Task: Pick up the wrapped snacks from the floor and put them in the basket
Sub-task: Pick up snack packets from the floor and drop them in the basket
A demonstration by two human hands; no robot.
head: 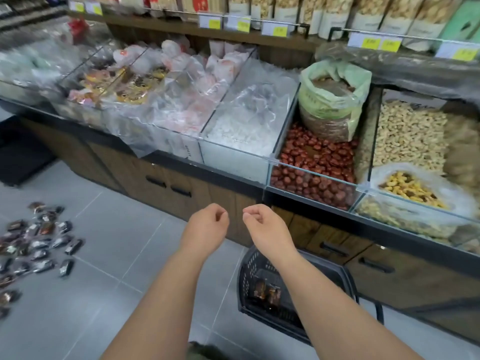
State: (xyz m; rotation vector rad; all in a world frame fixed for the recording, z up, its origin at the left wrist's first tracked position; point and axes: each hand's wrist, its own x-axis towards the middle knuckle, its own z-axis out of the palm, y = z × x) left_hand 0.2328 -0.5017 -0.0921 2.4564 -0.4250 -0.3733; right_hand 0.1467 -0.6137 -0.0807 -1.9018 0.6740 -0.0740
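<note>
Several dark wrapped snacks [36, 245] lie scattered on the grey tiled floor at the far left. A black plastic basket [249, 271] stands on the floor at the lower right, beneath my right forearm, with a few wrapped snacks [267, 294] inside it. My left hand [207, 224] and my right hand [262, 224] hang side by side in front of the counter, above the floor. Both have loosely curled fingers and hold nothing. The snack pile is well to the left of both hands.
A wooden shop counter [181, 188] with black handles runs across the view. Glass bins on it hold red dates [317, 165], peanuts [407, 139], white candy [244, 131] and bagged goods. A shelf with price tags [236, 23] sits behind.
</note>
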